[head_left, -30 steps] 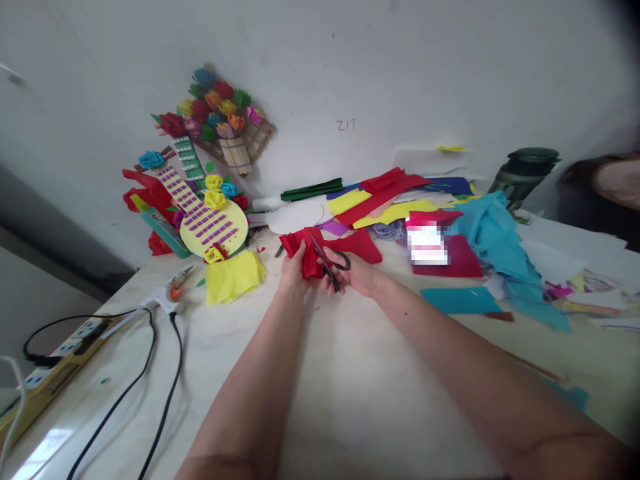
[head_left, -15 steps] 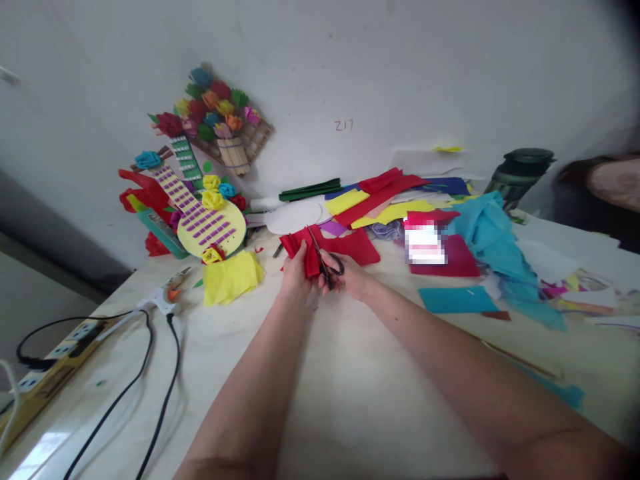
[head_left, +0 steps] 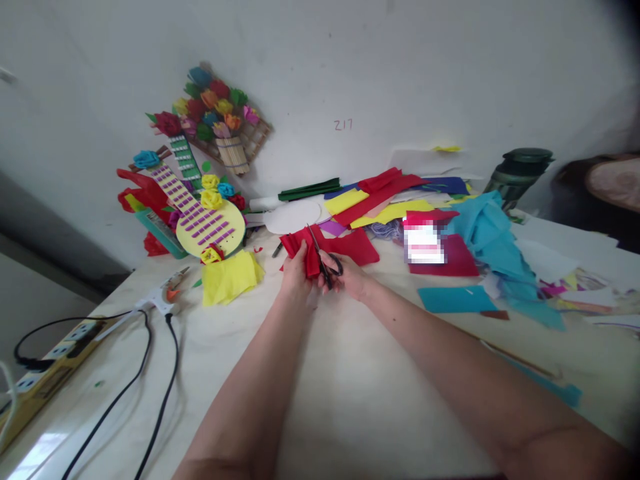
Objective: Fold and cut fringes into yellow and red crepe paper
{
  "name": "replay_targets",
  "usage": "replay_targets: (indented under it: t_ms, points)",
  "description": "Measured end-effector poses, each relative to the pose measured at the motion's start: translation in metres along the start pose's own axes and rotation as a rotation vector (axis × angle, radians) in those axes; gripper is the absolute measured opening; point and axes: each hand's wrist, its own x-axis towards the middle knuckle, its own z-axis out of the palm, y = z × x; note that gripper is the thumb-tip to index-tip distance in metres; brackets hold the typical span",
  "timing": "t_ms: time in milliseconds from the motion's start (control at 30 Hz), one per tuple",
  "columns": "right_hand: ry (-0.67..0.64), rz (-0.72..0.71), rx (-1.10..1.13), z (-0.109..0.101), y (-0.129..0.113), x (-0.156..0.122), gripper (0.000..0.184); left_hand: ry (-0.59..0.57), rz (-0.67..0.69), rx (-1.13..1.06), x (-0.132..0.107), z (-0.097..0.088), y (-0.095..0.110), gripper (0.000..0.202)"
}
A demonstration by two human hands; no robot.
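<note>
My left hand [head_left: 295,275] pinches a folded piece of red crepe paper [head_left: 303,244] near the middle of the table. In my right hand [head_left: 350,277] are black scissors [head_left: 323,260], with the blades lying against the red paper beside my left fingers. A larger red sheet [head_left: 356,245] lies flat just behind both hands. Both forearms reach in from the bottom edge of the view.
A yellow crumpled paper [head_left: 229,278] and a paper guitar craft [head_left: 203,223] lie to the left. Coloured sheets and teal paper [head_left: 493,240] pile up at the back right near a dark green bottle [head_left: 517,175]. A glue gun [head_left: 165,297], black cables and a power strip [head_left: 47,367] are at the left. Another person sits at the far right edge.
The scissor handles have closed together since a second ago, and my right hand has drawn closer to my left hand on the red paper. Since half a second ago almost nothing has moved.
</note>
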Motion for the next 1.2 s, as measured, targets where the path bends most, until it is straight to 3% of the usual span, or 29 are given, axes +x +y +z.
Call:
replay_targets:
  t_ms: [233, 433, 833, 1200]
  points:
    - [0.021, -0.033, -0.013, 0.0017, 0.0013, -0.0003, 0.043, -0.015, 0.015, -0.005, 0.0003, 0.0003, -0.0009, 0.025]
    - [0.055, -0.057, -0.015, 0.0035, 0.0011, -0.0017, 0.043, 0.090, 0.080, -0.059, 0.0033, 0.0013, -0.0011, 0.019]
    - [0.061, -0.058, 0.008, 0.0036, 0.0022, -0.0002, 0.041, 0.057, 0.070, -0.029, 0.0016, 0.0008, -0.0004, 0.019]
    - [0.099, -0.081, -0.011, 0.0061, 0.0037, 0.0012, 0.038, 0.122, 0.100, -0.085, 0.0066, -0.0006, -0.0027, 0.015]
